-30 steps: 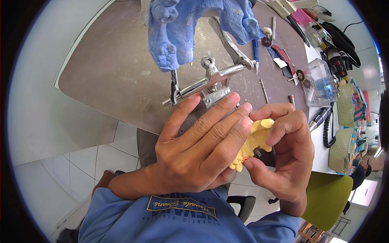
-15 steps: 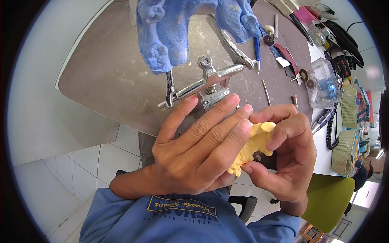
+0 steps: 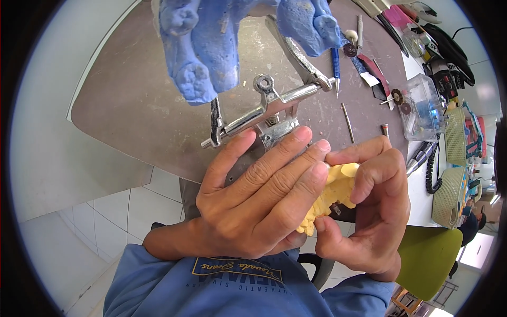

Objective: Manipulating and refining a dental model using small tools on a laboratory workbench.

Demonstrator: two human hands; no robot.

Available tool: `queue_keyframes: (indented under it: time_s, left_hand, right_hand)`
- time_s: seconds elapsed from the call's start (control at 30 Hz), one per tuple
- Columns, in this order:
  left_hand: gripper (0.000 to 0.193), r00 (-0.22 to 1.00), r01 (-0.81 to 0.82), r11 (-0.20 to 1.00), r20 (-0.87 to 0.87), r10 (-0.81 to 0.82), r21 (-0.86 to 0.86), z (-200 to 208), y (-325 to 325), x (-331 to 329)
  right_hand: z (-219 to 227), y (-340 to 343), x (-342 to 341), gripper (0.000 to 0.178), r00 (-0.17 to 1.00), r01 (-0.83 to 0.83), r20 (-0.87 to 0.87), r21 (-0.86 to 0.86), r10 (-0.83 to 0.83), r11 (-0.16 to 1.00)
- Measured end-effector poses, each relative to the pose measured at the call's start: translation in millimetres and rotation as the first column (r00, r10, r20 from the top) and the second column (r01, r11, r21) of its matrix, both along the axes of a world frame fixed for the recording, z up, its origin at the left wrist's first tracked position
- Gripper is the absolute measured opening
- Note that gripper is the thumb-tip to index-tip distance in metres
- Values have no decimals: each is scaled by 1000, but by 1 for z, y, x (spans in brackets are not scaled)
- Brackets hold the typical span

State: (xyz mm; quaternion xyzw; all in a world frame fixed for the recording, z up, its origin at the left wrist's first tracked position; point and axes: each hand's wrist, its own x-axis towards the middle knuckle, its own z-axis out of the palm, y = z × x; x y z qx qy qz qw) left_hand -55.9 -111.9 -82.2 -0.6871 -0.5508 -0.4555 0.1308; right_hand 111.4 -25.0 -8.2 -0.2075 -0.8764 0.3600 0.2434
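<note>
A yellow dental cast [image 3: 340,185] is held between my two hands above my lap. My left hand [image 3: 259,190] has its long fingers stretched over it, the index fingertip against the cast; its thumb is mostly hidden underneath. My right hand [image 3: 377,201] pinches the cast from the right, fingers bent at its far side, thumb at its near edge. A small dark metal part [image 3: 336,208] shows at the cast beside that thumb. Just beyond my left fingertips stands a metal dental articulator [image 3: 274,108], with a blue dental cast [image 3: 203,50] raised at its far side.
On the brown bench top [image 3: 132,95] lie a blue pencil [image 3: 336,66], a thin metal bur [image 3: 347,121] and sandpaper strips [image 3: 375,74]. A clear plastic box [image 3: 422,108], a handpiece [image 3: 421,157] and woven baskets [image 3: 449,198] stand right. A green chair [image 3: 428,261] is lower right.
My right thumb has shifted slightly left along the cast's near edge, covering a reddish spot. The cast has tilted a little. The blue cast and articulator appear slightly further left.
</note>
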Motion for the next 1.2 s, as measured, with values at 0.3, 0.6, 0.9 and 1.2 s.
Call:
queue_keyframes:
  time_s: [0.3, 0.6, 0.9, 1.2]
  left_hand:
    - [43, 999, -17, 1000, 34, 18, -22, 1, -3, 4]
    - [42, 999, -20, 1000, 36, 20, -13, -1, -3, 5]
    - [39, 998, -28, 1000, 59, 28, -3, 1, 1, 6]
    - [39, 991, 135, 986, 24, -134, -99, 34, -7, -12]
  right_hand:
    - [-3, -6, 4, 45, 991, -10, -129, -348, -38, 938]
    - [-12, -10, 2, 39, 965, -8, -251, -310, -73, 951]
    - [0, -8, -1, 40, 996, 70, -32, -201, -78, 977]
    - [0, 4, 3, 38, 971, 37, -233, -43, -46, 998]
